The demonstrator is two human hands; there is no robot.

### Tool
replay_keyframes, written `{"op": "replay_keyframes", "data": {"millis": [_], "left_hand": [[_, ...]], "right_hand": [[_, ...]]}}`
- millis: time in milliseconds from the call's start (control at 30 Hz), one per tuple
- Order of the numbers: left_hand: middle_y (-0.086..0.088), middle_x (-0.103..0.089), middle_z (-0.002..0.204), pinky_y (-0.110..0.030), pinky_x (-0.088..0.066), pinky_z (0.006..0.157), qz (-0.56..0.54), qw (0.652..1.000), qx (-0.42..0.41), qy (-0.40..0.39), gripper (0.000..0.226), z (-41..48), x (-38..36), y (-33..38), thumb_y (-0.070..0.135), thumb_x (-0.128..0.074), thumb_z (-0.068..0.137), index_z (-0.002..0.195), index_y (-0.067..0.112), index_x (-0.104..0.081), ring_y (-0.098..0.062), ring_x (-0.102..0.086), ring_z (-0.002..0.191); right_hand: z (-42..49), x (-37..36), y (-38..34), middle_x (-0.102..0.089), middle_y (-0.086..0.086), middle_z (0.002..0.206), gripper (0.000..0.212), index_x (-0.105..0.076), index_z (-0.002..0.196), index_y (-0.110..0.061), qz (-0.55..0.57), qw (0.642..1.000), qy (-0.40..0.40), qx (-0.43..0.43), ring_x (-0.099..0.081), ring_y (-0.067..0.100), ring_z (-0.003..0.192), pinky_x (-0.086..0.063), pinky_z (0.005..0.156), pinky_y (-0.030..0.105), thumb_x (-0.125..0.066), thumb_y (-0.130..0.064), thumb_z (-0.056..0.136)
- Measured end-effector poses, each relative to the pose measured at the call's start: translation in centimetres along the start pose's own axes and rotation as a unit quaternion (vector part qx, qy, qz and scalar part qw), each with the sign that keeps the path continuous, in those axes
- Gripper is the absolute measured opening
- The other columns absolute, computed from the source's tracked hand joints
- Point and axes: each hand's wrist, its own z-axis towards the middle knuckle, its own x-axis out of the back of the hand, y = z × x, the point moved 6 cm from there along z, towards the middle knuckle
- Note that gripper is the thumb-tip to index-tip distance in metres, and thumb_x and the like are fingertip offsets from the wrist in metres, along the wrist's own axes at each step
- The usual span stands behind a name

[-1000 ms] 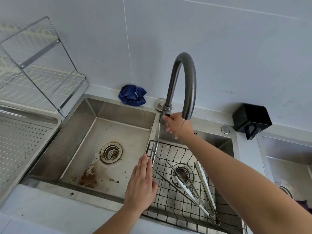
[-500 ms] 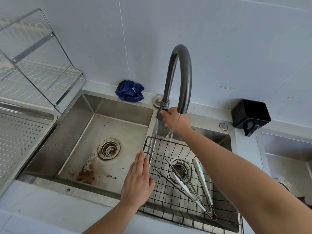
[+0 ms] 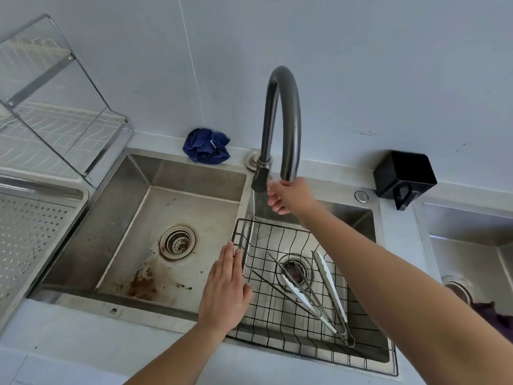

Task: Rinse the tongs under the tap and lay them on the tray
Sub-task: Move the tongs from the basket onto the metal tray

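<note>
Under the tap [image 3: 283, 118] spout my right hand [image 3: 290, 196] curls loosely, grip unclear; my left hand [image 3: 224, 291] lies flat beside the basket [image 3: 273, 327] holding the tongs [image 3: 328, 277].

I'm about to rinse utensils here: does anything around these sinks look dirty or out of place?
Yes. A rust-brown stain marks the floor of the left basin, in front of its drain, whose rim is also rust-ringed. A crumpled blue cloth sits on the ledge behind that basin. Nothing looks spilled or broken.
</note>
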Motion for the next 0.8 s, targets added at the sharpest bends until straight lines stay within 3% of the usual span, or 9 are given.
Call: {"op": "replay_keyframes", "data": {"millis": [167,267,367,433,467,500,567,633,800], "left_hand": [[-0.018,-0.006,0.169,-0.043,-0.014,0.126,-0.029,0.999,0.01,-0.031,0.083,-0.2,0.7,0.3,0.035,-0.061,0.094,0.159,0.005,-0.019,-0.03,-0.007,0.156],[-0.023,-0.03,0.161,-0.05,-0.025,0.123,-0.036,0.999,-0.016,0.006,0.07,-0.7,1.9,1.7,0.024,-0.07,0.086,0.149,0.007,-0.043,-0.037,-0.023,0.152],[-0.01,-0.063,0.124,-0.042,-0.052,0.099,-0.095,0.992,-0.075,0.025,0.028,-1.7,2.1,5.3,0.019,-0.069,0.085,0.112,0.014,-0.069,-0.03,-0.058,0.12],[0.005,-0.067,0.092,-0.032,-0.051,0.074,-0.186,0.981,-0.002,-0.05,0.007,-1.6,1.1,7.0,0.022,-0.063,0.09,0.089,0.019,-0.07,-0.018,-0.064,0.088],[0.008,-0.067,0.082,-0.032,-0.05,0.067,-0.256,0.958,0.08,-0.1,0.011,-1.4,0.2,7.4,0.023,-0.06,0.092,0.084,0.021,-0.068,-0.015,-0.064,0.077],[0.006,-0.068,0.076,-0.032,-0.051,0.063,-0.347,0.911,0.175,-0.141,0.015,-1.4,-1.0,7.6,0.021,-0.058,0.094,0.082,0.019,-0.066,-0.016,-0.064,0.069],[-0.008,-0.065,0.071,-0.03,-0.052,0.047,-0.499,0.779,0.334,-0.181,0.015,-1.8,-3.2,8.2,0.013,-0.054,0.096,0.084,0.009,-0.063,-0.021,-0.061,0.055],[-0.016,-0.061,0.073,-0.026,-0.05,0.039,-0.562,0.692,0.41,-0.195,0.013,-2.0,-4.3,8.7,0.011,-0.052,0.099,0.091,0.005,-0.059,-0.025,-0.06,0.053],[-0.028,-0.069,0.09,-0.039,-0.06,0.049,-0.573,0.641,0.459,-0.224,0.011,-1.5,-5.7,8.7,0.014,-0.054,0.101,0.092,0.008,-0.054,-0.038,-0.071,0.073]], "right_hand": [[-5.6,4.5,7.3,-0.072,0.009,0.072,0.021,-0.069,0.095,0.001,-0.05,0.998,0.025,-0.03,-0.063,0.013,0.054,-0.055,0.054,0.025,-0.063,-0.018,0.102],[-9.0,7.4,12.1,-0.074,0.007,0.075,0.015,-0.07,0.093,-0.005,-0.076,0.993,0.059,-0.074,-0.064,0.015,0.058,-0.058,0.059,0.03,-0.064,-0.017,0.1],[-11.8,9.6,15.0,-0.076,0.002,0.08,0.014,-0.072,0.089,-0.013,-0.181,0.973,0.112,-0.091,-0.07,0.018,0.068,-0.062,0.07,0.038,-0.063,-0.021,0.098],[-13.3,9.9,16.0,-0.076,-0.003,0.088,0.014,-0.073,0.091,-0.019,-0.28,0.949,0.113,-0.088,-0.071,0.017,0.079,-0.06,0.076,0.035,-0.062,-0.028,0.096],[-13.8,9.8,16.4,-0.075,-0.004,0.093,0.014,-0.073,0.094,-0.021,-0.326,0.935,0.105,-0.085,-0.07,0.017,0.084,-0.057,0.077,0.032,-0.062,-0.03,0.096],[-14.2,9.6,16.8,-0.075,-0.004,0.098,0.015,-0.073,0.098,-0.022,-0.365,0.923,0.097,-0.08,-0.068,0.017,0.088,-0.054,0.076,0.03,-0.062,-0.032,0.096],[-14.6,9.1,17.6,-0.071,-0.002,0.107,0.019,-0.072,0.107,-0.021,-0.418,0.902,0.083,-0.073,-0.066,0.019,0.095,-0.046,0.074,0.029,-0.062,-0.034,0.097],[-14.8,8.8,18.3,-0.067,0.001,0.111,0.023,-0.07,0.112,-0.018,-0.45,0.886,0.08,-0.074,-0.065,0.022,0.098,-0.04,0.072,0.028,-0.062,-0.035,0.099],[-14.8,8.8,19.6,-0.061,0.003,0.097,0.023,-0.065,0.102,-0.014,-0.497,0.86,0.074,-0.093,-0.059,0.024,0.085,-0.041,0.068,0.03,-0.061,-0.036,0.1]]}}
